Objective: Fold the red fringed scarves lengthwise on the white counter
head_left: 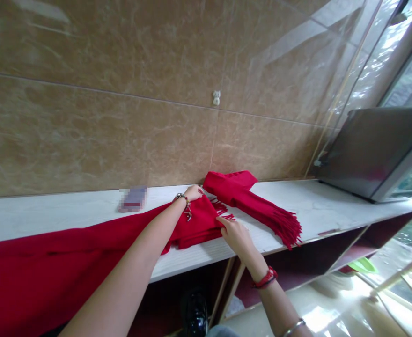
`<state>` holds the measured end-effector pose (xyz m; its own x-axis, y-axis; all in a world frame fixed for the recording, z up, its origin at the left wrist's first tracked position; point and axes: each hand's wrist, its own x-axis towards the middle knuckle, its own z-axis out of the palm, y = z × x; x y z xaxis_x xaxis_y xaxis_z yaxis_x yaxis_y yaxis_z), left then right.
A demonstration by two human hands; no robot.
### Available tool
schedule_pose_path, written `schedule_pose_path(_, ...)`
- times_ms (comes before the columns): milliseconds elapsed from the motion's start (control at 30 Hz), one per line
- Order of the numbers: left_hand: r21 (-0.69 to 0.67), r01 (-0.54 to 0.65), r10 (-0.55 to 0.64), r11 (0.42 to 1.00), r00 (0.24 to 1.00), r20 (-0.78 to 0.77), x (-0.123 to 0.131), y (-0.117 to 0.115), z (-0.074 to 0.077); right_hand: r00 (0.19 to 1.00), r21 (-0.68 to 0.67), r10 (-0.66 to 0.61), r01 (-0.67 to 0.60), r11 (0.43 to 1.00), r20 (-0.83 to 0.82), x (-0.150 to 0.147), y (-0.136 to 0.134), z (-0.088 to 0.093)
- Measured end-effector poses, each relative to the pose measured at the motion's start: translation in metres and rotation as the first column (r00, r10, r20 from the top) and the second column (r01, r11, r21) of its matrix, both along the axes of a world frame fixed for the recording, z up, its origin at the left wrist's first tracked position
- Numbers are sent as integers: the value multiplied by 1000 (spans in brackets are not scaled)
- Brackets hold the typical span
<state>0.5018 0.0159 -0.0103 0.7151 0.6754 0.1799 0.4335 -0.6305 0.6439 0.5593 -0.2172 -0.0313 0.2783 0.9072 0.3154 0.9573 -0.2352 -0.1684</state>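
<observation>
A long red scarf (69,248) lies along the white counter (314,206) and runs off toward the lower left. Its end is folded into a layered stack with a fringe at the edge. My left hand (194,192), with a bead bracelet on the wrist, pinches the far corner of that folded end. My right hand (234,232), with a red cord on the wrist, grips the near corner by the fringe. A second red scarf (251,199) with a fringed end lies folded just right of my hands, against the wall.
A blurred small flat object (133,199) lies on the counter near the wall. A grey box-like appliance (374,150) stands at the counter's right end. Brown marble tiles back the counter. Open shelves run below, with a green bowl (362,265) low on the right.
</observation>
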Motion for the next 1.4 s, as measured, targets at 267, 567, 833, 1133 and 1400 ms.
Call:
schedule_pose_path(267, 199, -1, 22, 980, 995, -101, 0, -1, -13, 970, 133, 222, -234, 963, 98, 13, 8, -17)
schedule_pose_path(567, 531, 243, -192, 812, 970, -150, -30, -45, -7, 935, 108, 348, -353, 929, 66, 14, 12, -19)
schedule_pose_path(833, 240, 446, -291, 862, 825, -485, -60, -48, -20, 932, 91, 363, -360, 929, -22, 25, 11, -22)
schedule_pose_path(1133, 437, 317, -175, 842, 926, -335, -107, -73, 3, 915, 124, 400, -403, 907, 50, 24, 13, -17)
schedule_pose_path(1400, 421, 149, 78, 895, 876, -476, -243, -129, -13, 867, 45, 488, -494, 869, 100, -5, 24, -6)
